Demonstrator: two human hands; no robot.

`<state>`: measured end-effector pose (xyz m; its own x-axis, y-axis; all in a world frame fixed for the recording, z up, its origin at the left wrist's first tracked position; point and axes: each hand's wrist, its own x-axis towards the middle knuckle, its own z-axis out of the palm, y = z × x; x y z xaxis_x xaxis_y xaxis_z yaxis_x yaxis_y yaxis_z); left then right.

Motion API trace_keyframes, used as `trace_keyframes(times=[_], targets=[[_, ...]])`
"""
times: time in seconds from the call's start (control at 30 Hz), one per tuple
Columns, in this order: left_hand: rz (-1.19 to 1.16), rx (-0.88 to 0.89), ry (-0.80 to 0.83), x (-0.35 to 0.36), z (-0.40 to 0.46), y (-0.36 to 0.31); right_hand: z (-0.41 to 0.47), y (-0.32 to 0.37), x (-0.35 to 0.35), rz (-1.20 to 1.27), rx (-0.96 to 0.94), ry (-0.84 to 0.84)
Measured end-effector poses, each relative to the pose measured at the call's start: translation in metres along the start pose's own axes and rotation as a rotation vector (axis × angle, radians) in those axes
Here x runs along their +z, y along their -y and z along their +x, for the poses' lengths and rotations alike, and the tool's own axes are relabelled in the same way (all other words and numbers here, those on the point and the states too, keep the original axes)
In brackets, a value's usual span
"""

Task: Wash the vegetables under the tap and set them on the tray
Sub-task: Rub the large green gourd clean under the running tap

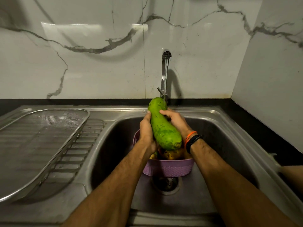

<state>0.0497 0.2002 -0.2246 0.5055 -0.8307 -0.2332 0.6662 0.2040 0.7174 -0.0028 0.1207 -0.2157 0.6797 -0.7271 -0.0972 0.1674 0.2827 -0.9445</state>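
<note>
Forearms: two bare forearms, nearest the camera, reach from the bottom edge up over the sink.
Tray (68, 138): steel mesh tray with a raised wire rim, lying on the ribbed draining board at far left; nothing on it.
Sink (218, 128): stainless basin right of the draining board, drain visible at its bottom, set in a dark counter.
Left hand (146, 128): wrapped round the left side of the gourd at mid-length, fingers curled behind it and mostly hidden, thumb lying up along its edge.
Gourd (164, 126): long green vegetable, held tilted above the basin, far end up under the water stream, near end low over the basket.
Basket (168, 167): purple perforated plastic basket standing in the basin above the drain; yellow-orange produce inside, partly hidden by the gourd.
Tap (164, 74): chrome spout against the marble-patterned wall, water running in a thin stream onto the gourd's upper end.
Right hand (176, 119): grips the gourd's upper right side, fingers close together and curled over its top.
Wristbands (192, 138): orange cord and black bands on the right wrist.
</note>
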Motion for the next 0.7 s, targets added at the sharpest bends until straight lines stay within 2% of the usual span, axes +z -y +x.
trace_keyframes(times=[0.07,0.17,0.33,0.4,0.47,0.57,0.7], targets=[[0.047,0.037,-0.011,0.003,-0.003,0.000,0.001,0.000,-0.004,-0.001,0.056,-0.005],[0.115,0.127,-0.003,0.003,0.005,0.005,0.005,0.002,-0.009,-0.116,0.038,-0.058],[0.156,0.204,-0.019,0.004,0.014,0.001,0.008,0.008,0.003,-0.523,-0.119,-0.097],[0.152,0.228,-0.039,0.002,0.013,0.000,0.009,0.007,0.005,-0.596,-0.128,-0.075],[0.126,0.217,-0.018,0.000,0.012,0.002,0.008,0.009,0.004,-0.590,-0.117,-0.042],[0.128,0.227,-0.005,0.001,0.011,0.002,0.009,0.013,0.005,-0.514,-0.129,-0.078],[0.126,0.278,-0.071,-0.004,0.014,-0.004,0.005,0.005,0.012,-0.530,-0.116,0.038]])
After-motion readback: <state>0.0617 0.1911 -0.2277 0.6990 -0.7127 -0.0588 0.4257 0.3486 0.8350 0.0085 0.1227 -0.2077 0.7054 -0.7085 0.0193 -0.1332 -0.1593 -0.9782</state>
